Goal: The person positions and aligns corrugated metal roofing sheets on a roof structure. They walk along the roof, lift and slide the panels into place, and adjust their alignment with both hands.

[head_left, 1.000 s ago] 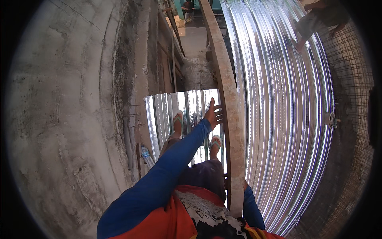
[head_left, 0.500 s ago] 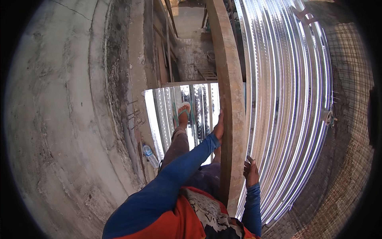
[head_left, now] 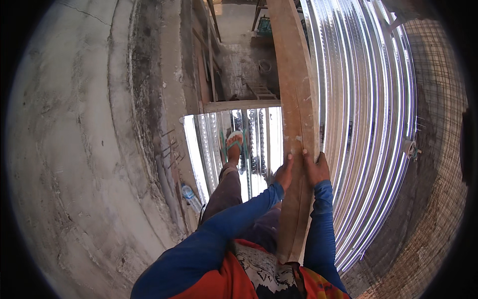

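A long, thick wooden beam point(head_left: 295, 94) stretches from my body away to the far top of the head view. My left hand point(head_left: 285, 172) presses against its left side, the fingers partly hidden by the timber. On the opposite side my right hand point(head_left: 317, 169) grips the edge, its thumb lying along the upper face. Between the two hands the beam is clasped. My foot, in a sandal point(head_left: 234, 139), stands on a shiny ribbed metal sheet point(head_left: 214, 142) left of the beam.
More ribbed metal decking point(head_left: 358, 124) spreads out on the right, bordered by wire mesh point(head_left: 433, 65). A rough concrete wall point(head_left: 74, 149) rises on the left, with rebar ends point(head_left: 172, 149) sticking out. Beside the sheet lies a plastic bottle point(head_left: 190, 193). Beyond its edge, a lower level holds a bucket point(head_left: 264, 66).
My right hand has come up and forward from the decking side onto the beam. The beam has turned to show its broad face, and its far end has shifted right.
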